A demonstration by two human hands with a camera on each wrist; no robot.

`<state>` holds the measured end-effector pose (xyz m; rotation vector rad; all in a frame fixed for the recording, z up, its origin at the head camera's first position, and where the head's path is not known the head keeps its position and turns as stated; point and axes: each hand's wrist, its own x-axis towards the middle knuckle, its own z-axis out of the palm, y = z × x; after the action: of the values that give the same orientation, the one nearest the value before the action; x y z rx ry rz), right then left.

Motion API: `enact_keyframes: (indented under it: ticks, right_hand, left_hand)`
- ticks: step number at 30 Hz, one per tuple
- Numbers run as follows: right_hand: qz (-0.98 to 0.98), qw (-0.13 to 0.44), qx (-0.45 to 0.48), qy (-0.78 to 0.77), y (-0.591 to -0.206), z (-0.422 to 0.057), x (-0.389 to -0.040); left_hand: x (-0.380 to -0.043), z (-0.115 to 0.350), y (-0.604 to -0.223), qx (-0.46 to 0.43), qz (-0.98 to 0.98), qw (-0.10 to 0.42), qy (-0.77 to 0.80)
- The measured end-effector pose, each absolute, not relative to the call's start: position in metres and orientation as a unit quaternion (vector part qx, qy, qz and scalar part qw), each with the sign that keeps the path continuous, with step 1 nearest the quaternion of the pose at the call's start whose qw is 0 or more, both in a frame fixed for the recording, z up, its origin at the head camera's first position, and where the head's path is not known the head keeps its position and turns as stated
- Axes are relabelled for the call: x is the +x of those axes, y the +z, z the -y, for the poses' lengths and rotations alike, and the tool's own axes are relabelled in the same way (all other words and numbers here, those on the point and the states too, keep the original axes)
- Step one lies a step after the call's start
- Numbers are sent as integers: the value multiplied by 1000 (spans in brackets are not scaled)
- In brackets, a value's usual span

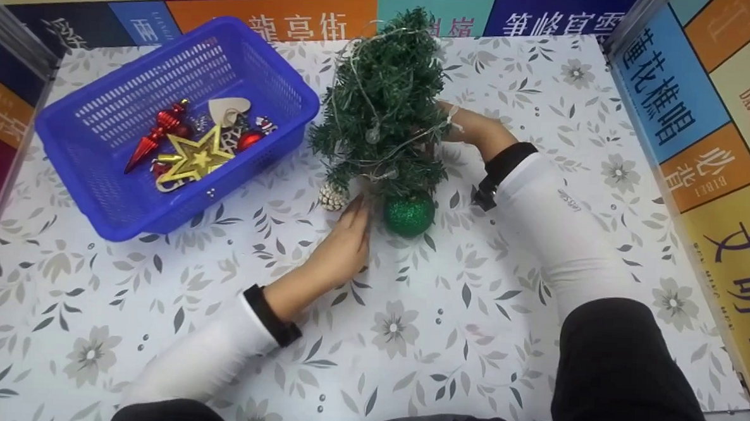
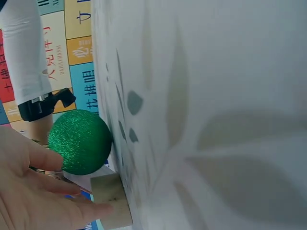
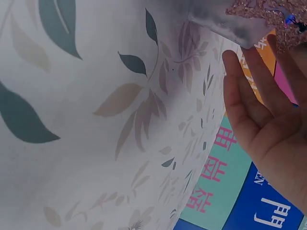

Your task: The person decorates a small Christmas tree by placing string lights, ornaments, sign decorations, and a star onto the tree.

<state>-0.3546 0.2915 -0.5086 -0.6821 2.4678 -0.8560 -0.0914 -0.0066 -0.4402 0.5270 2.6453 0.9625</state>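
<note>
In the head view, the tree stands on the table beside a blue basket. The left hand reaches between a pinecone and a green ball; the tree partly hides the right hand.

In the left wrist view, that hand's fingers lie extended against a beige block, unclamped.

In the right wrist view, the fingers are loosely bent, slightly apart.
</note>
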Motion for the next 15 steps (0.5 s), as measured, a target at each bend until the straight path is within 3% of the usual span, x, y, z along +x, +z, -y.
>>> enact_keyframes:
  ticks: [5,8,11,15]
  right_hand:
    - [-926,254,-182,-211,-657,-355,-465]
    - [-935,253,-169,-181,-708,-375,-501]
    - [-940,257,-146,-169,-718,-379,-507]
    - [-939,266,-118,-184,-675,-360,-473]
  left_hand:
    - [-104,3,-446,206,-911,140,330]
    - [-109,4,-448,203,-909,144,335]
    - [-114,4,-449,189,-908,153,341]
    - [-118,2,-449,178,-908,168,340]
